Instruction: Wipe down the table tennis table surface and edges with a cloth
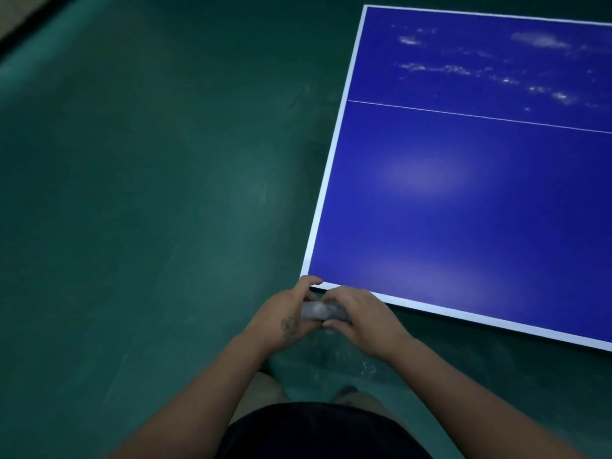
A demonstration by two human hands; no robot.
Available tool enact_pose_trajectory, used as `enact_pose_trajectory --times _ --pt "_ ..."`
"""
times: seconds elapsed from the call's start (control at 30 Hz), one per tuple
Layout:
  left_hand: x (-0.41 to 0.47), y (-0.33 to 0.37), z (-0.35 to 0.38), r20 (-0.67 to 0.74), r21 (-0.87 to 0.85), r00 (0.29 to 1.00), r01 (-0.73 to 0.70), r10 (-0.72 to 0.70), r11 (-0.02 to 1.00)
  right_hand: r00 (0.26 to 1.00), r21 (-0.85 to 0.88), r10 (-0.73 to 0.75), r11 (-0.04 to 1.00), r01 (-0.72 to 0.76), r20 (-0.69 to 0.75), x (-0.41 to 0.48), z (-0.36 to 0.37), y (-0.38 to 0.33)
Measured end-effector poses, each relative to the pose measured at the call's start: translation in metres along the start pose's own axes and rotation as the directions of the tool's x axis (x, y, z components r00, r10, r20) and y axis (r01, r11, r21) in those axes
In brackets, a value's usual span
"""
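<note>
Left hand (289, 314) and right hand (362, 321) meet just off the blue table's (463, 210) near corner. Fingers of both curl round a bunched grey cloth (321, 311) held between them, above the green floor (149, 193).

The flat table tennis table top (480, 220), beyond and right of both hands, is deep blue with a white border and one thin white line; whitish streaks mottle its far part. The bunched cloth (318, 310) between the left hand (284, 314), which bears a dark smudgy mark, and the right hand (362, 321) is pale grey. The smooth floor (149, 193) left of them is dark green.
</note>
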State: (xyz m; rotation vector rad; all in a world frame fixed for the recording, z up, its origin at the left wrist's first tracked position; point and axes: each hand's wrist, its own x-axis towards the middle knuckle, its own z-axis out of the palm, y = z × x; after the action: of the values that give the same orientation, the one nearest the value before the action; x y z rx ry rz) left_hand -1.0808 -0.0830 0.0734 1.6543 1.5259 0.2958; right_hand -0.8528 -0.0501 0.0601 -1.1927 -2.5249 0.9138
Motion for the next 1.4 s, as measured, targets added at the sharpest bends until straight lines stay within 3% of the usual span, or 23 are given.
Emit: enact_pose_trajectory --times 0.2,0.5,0.73,0.97,1.27,1.4 --pt "0.003 -0.078 -0.069 -0.140 0.102 0.990 0.001 0.013 0.995 0.987 0.050 0.158 0.986 -0.159 0.015 0.067 0.019 -0.028" --pt "0.005 -0.185 -0.170 -0.149 0.232 0.989 0.030 0.005 0.972 0.940 0.049 0.336 0.941 -0.334 -0.056 0.163 0.056 -0.065" --pt "0.049 -0.215 -0.228 -0.100 0.285 0.994 -0.017 0.048 0.958 0.886 0.066 0.450 0.893 -0.446 -0.113 0.210 0.061 -0.085" --pt "0.125 -0.220 -0.273 -0.119 0.303 0.988 -0.053 0.093 0.951 0.870 0.096 0.477 0.879 -0.467 -0.129 0.272 0.057 -0.062" --pt "0.204 -0.238 -0.349 -0.061 0.398 0.998 0.017 0.008 0.917 0.870 0.228 0.466 0.875 -0.426 -0.161 0.404 0.032 -0.020" --pt "0.243 -0.244 -0.389 -0.046 0.403 0.999 0.042 -0.026 0.914 0.898 0.180 0.419 0.902 -0.393 -0.138 0.467 0.008 -0.005"
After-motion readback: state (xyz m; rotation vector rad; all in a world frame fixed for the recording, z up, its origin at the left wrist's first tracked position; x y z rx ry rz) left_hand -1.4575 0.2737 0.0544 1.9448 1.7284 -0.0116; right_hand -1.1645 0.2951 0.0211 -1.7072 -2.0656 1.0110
